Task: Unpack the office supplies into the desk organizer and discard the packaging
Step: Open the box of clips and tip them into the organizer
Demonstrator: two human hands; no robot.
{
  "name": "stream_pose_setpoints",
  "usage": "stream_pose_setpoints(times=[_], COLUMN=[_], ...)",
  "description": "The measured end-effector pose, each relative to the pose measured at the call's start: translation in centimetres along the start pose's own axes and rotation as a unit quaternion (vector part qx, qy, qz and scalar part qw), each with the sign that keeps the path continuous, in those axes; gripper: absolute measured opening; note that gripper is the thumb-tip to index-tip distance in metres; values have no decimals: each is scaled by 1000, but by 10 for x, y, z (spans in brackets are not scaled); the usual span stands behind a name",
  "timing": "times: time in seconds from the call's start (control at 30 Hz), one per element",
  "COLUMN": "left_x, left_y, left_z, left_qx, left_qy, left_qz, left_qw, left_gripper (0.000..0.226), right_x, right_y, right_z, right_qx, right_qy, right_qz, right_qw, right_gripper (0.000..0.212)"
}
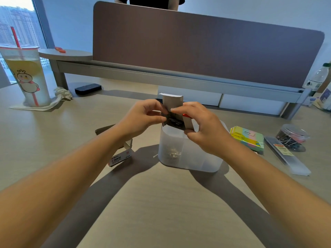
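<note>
A small cardboard paper-clip box point(173, 104) with its flap up is held just above the translucent desk organizer point(189, 158). My left hand point(143, 117) pinches its left side and my right hand point(200, 122) grips its right side. Metal clips show in the box's open mouth. Some clips lie at the bottom of the organizer's left compartment. A second paper-clip box point(120, 156), open, lies on the desk to the organizer's left. Pastel sticky notes point(249, 138), a long clear packet point(286, 158) and a round tub of binder clips point(292, 137) sit to the right.
A tall drink cup with a red straw point(26, 76) stands on a napkin at far left, with a crumpled tissue point(63, 93) and a black eraser block point(87, 88) behind. A brown divider panel point(197, 47) closes the back. A plastic bottle point(320, 77) stands far right.
</note>
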State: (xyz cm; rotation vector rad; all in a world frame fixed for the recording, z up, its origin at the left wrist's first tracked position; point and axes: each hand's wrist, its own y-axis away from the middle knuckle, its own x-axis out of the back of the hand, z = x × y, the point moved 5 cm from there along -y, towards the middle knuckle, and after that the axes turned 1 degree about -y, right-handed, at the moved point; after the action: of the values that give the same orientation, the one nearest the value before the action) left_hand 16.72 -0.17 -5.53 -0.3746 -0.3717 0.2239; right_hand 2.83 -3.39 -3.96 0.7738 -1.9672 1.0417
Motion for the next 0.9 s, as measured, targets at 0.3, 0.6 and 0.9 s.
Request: stream_pose_setpoints(times=[0.3,0.6,0.9], left_x=[1,1,0], left_y=[4,5,6], left_z=[2,8,17], left_qx=[-2,-6,-4], left_qy=[-14,-23,-60], left_qz=[16,24,6], left_qw=[1000,999,998], left_gripper=[25,28,34], right_x=[2,4,11], right_y=[2,0,-1], right_z=[-3,-4,4], right_qx=[10,10,-32], right_qy=[6,0,-129], right_qz=[11,32,73], right_qw=[1000,999,988], right_gripper=[54,51,52])
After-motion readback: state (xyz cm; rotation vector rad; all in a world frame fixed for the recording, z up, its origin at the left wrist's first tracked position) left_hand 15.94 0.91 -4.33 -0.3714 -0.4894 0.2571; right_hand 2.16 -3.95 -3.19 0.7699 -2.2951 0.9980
